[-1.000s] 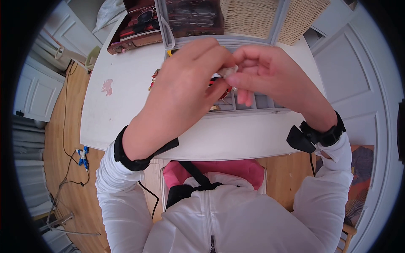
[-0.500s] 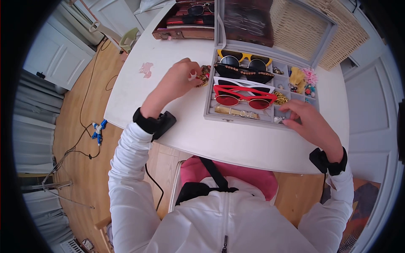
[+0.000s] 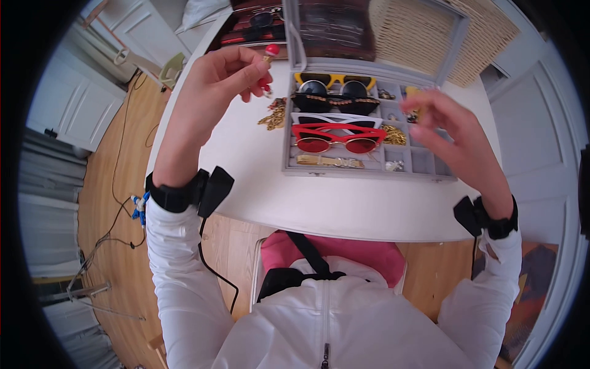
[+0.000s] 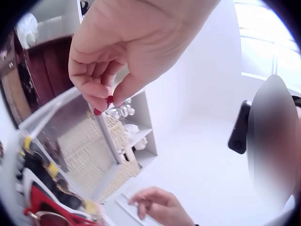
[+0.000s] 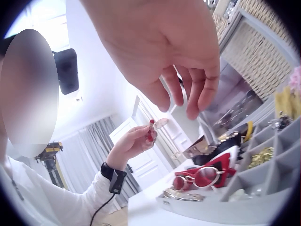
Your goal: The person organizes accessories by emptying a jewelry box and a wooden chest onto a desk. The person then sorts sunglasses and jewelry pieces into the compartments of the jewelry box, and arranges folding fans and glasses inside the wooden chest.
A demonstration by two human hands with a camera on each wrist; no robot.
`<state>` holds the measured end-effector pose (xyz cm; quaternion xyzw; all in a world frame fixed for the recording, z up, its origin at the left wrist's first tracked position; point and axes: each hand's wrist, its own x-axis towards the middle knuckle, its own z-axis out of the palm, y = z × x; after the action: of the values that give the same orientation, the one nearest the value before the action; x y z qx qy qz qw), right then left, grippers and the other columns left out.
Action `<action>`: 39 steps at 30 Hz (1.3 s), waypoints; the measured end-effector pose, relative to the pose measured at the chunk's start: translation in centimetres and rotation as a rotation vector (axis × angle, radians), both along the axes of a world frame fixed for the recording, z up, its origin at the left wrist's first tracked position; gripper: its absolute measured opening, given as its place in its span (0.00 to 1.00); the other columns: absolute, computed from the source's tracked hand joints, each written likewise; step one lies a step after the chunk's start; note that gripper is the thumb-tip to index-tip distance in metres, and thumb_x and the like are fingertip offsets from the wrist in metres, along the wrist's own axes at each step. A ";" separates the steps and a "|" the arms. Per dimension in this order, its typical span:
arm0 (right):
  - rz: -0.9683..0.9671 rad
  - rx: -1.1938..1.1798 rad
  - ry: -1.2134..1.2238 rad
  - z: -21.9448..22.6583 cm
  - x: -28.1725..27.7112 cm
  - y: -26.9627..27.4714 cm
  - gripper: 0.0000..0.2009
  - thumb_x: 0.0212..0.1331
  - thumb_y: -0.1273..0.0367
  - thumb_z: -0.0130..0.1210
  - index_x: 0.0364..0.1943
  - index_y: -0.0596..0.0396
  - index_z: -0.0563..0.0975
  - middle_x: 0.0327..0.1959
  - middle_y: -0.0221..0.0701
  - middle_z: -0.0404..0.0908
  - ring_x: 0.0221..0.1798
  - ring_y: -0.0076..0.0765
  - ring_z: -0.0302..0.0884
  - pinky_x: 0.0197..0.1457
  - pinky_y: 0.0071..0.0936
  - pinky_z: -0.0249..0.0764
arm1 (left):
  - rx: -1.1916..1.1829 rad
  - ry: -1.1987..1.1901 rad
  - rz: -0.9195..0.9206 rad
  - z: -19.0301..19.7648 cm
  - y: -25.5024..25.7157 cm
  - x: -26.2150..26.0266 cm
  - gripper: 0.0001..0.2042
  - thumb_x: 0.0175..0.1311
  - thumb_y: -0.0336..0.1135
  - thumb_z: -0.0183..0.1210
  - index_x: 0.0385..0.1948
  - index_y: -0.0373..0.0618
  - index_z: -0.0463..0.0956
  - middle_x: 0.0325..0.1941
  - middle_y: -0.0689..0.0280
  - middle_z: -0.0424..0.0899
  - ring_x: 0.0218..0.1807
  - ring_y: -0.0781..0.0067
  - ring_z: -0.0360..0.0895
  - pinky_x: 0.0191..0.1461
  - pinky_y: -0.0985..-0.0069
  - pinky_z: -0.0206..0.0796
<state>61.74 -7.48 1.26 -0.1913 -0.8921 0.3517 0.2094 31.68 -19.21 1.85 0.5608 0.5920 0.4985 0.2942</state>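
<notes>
Grey box (image 3: 369, 174): sunglasses (image 3: 313, 146), gold chain (image 3: 394, 136) in compartments
Left hand (image 3: 212, 86): fingers pinch red trinket (image 3: 272, 50), beside box, above bench (image 3: 344, 209)
Right hand (image 3: 452, 123): fingers loosely bent, free
Left wrist view alone: white shelves (image 4: 146, 113)

No readable text, labels, numbers or signs

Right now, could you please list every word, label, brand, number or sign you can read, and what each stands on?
None can be read.
Gold band in the grey case: any lettering is too blurred to read.
Black camera on the left wrist: any marking is too small to read.
</notes>
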 end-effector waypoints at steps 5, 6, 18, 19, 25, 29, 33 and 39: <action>0.122 -0.537 0.232 1.7 -4.1 -2.3 0.15 0.61 0.73 0.50 0.52 0.61 0.69 0.42 0.35 0.75 0.34 0.16 0.72 0.37 0.15 0.72 | 0.050 -0.134 -0.236 1.0 1.4 6.7 0.07 0.60 0.29 0.57 0.35 0.35 0.75 0.31 0.64 0.80 0.30 0.82 0.75 0.35 0.84 0.66; 0.107 -0.534 0.229 1.8 -4.1 -1.9 0.15 0.61 0.73 0.50 0.52 0.61 0.69 0.42 0.35 0.75 0.34 0.16 0.72 0.37 0.15 0.72 | 0.056 -0.039 -0.196 1.0 1.6 7.8 0.06 0.59 0.27 0.57 0.35 0.34 0.74 0.31 0.63 0.80 0.31 0.81 0.75 0.37 0.84 0.67; -0.195 -0.450 0.057 -1.6 0.2 3.5 0.06 0.64 0.70 0.47 0.37 0.58 0.71 0.32 0.32 0.79 0.30 0.18 0.75 0.35 0.15 0.72 | 0.044 0.324 -0.018 -1.8 4.2 -1.3 0.11 0.57 0.29 0.58 0.41 0.37 0.77 0.28 0.68 0.80 0.29 0.83 0.74 0.33 0.82 0.65; -0.261 -0.423 0.008 -2.0 0.8 4.0 0.04 0.63 0.71 0.48 0.35 0.57 0.70 0.31 0.29 0.78 0.30 0.17 0.74 0.35 0.14 0.71 | -0.083 0.314 0.051 -2.7 4.5 -2.9 0.10 0.56 0.30 0.58 0.39 0.37 0.77 0.28 0.68 0.80 0.29 0.82 0.74 0.32 0.81 0.65; -0.329 -0.152 -0.300 -4.5 2.8 6.3 0.03 0.55 0.78 0.53 0.32 0.59 0.71 0.26 0.24 0.72 0.25 0.16 0.65 0.30 0.16 0.65 | -0.342 0.543 0.136 -8.5 5.5 -5.5 0.09 0.48 0.32 0.63 0.31 0.41 0.80 0.24 0.65 0.78 0.28 0.74 0.73 0.32 0.77 0.65; -0.310 -0.112 -0.390 -4.7 2.4 5.6 0.05 0.52 0.80 0.54 0.33 0.60 0.73 0.23 0.23 0.71 0.24 0.15 0.64 0.28 0.16 0.64 | -0.379 0.491 0.054 -8.8 5.6 -5.2 0.09 0.46 0.31 0.63 0.31 0.41 0.80 0.24 0.65 0.77 0.29 0.73 0.73 0.33 0.76 0.65; -0.300 -0.131 -0.477 -4.4 2.3 5.9 0.05 0.52 0.81 0.54 0.32 0.60 0.74 0.24 0.24 0.73 0.24 0.16 0.64 0.27 0.17 0.64 | -0.444 0.519 0.040 -8.8 5.8 -4.6 0.10 0.44 0.32 0.64 0.29 0.39 0.79 0.26 0.60 0.80 0.30 0.67 0.76 0.34 0.74 0.68; -0.281 -0.142 -0.437 -3.7 2.0 5.6 0.03 0.51 0.80 0.55 0.30 0.60 0.75 0.27 0.24 0.76 0.28 0.17 0.68 0.33 0.17 0.67 | -0.431 0.561 0.075 -9.5 5.7 -5.4 0.11 0.42 0.33 0.63 0.26 0.37 0.78 0.28 0.54 0.81 0.32 0.60 0.79 0.37 0.71 0.70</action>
<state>63.76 -1.83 -2.41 -0.3986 -0.8540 0.3313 0.0448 26.33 -13.49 -7.62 0.5786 0.7617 0.1990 0.2131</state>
